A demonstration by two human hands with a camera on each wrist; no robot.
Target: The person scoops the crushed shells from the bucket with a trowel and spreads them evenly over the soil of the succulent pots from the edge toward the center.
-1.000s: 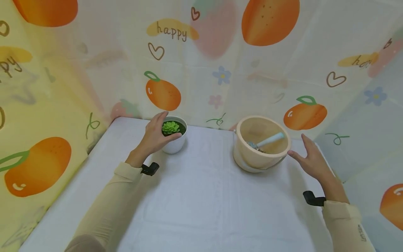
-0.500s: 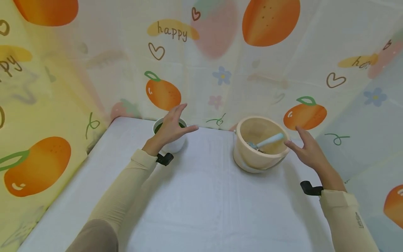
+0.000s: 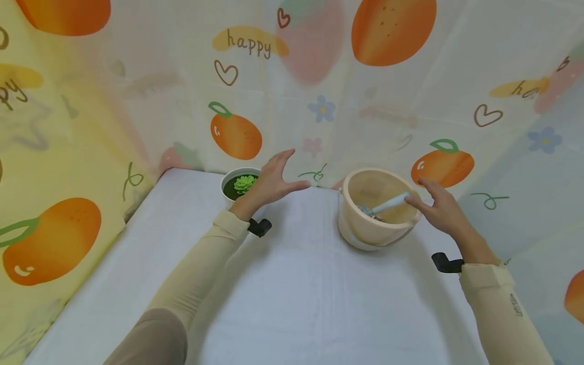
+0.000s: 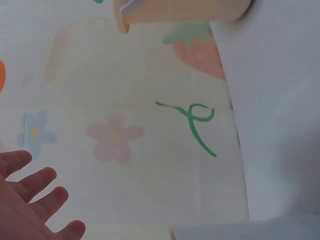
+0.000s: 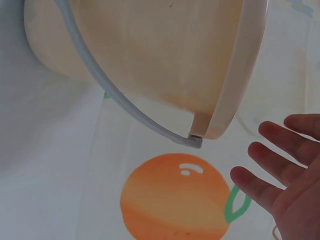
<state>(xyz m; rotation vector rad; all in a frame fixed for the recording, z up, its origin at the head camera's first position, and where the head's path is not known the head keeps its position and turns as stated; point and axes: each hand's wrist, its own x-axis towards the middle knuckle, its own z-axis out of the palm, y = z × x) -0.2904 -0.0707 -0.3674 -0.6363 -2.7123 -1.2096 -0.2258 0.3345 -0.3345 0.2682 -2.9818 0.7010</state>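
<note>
In the head view a peach-coloured bucket (image 3: 365,233) stands upright at the back right of the table, a pale blue handle (image 3: 388,204) leaning inside it. My right hand (image 3: 440,210) hovers at its right rim, thumb and fingers spread, holding nothing. The right wrist view shows the bucket's grey bail (image 5: 115,92) hanging down its side, with the fingers (image 5: 285,145) apart from the rim. Between the bucket and a white pot (image 3: 224,188) with a green succulent (image 3: 244,183), my left hand (image 3: 271,182) is raised with fingers spread and nothing held. Its forearm partly covers the pot.
A white cloth covers the table (image 3: 283,294). Behind it and along both sides hangs a fruit-printed curtain (image 3: 292,101), which meets the table's back edge close behind the pot and bucket.
My left hand has moved right, away from over the potted succulent towards the bucket. My right hand has shifted slightly left and up over the bucket's rim. Pot and bucket have stayed put.
</note>
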